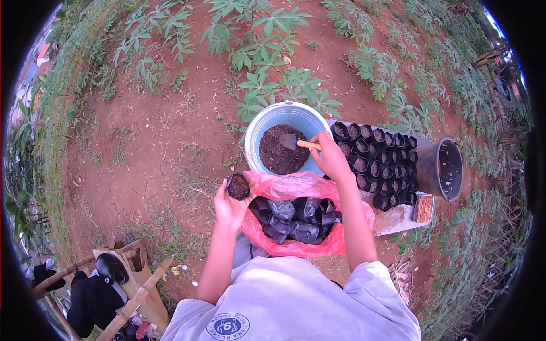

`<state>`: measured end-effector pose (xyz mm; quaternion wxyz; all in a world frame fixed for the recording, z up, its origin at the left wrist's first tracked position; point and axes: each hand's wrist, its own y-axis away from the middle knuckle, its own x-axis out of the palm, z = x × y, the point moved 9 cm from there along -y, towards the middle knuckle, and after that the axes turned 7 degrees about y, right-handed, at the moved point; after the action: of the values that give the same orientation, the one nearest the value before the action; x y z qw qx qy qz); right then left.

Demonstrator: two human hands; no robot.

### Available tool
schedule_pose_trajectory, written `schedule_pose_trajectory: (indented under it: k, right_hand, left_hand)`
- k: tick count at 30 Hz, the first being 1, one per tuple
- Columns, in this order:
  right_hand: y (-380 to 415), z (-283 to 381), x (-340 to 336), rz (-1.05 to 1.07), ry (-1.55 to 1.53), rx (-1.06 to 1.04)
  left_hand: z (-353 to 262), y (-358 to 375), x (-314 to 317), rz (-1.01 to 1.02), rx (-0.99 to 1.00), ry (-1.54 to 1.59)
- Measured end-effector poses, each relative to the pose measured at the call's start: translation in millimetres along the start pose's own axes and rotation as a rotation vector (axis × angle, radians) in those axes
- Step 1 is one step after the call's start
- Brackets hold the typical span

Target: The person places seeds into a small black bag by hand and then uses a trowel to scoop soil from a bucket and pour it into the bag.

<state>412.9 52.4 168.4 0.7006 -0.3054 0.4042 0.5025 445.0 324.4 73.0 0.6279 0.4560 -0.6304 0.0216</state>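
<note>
My left hand (230, 209) is wrapped round a small black plastic seedling bag (238, 187) with dark soil in its mouth. In my right hand (331, 158) is the wooden handle of a small trowel (288, 141). The trowel's metal blade rests at the soil (275, 154) inside a light blue bucket (254, 129). Just below the bucket, a pink plastic bag (354, 223) stands open in front of me. Several folded black seedling bags (303, 232) lie inside it.
Rows of soil-filled black bags (375, 169) stand on a pale board (392, 223) to the right. Beside them are a black bucket (449, 169) and a clear box of reddish-brown grains (423, 208). Leafy plants (267, 85) grow behind the bucket. A bamboo frame (136, 298) stands lower left.
</note>
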Motion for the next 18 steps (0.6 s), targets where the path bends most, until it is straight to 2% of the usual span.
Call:
schedule_pose_trajectory:
  k: [4,8,12,18]
  right_hand:
    - [3,-3,-1,-0.122,0.041,0.017]
    - [-2,-1,3,-0.103,0.027,0.019]
    - [-6,-1,17,-0.044,0.012,0.009]
    - [-4,-1,43,0.135,0.145,-0.042]
  left_hand:
    - [5,-2,8,-0.012,-0.004,0.011]
    - [9,-9,14,0.019,-0.005,-0.005]
    - [9,-12,17,0.031,0.009,-0.009]
    - [9,-11,16,0.040,0.018,0.012]
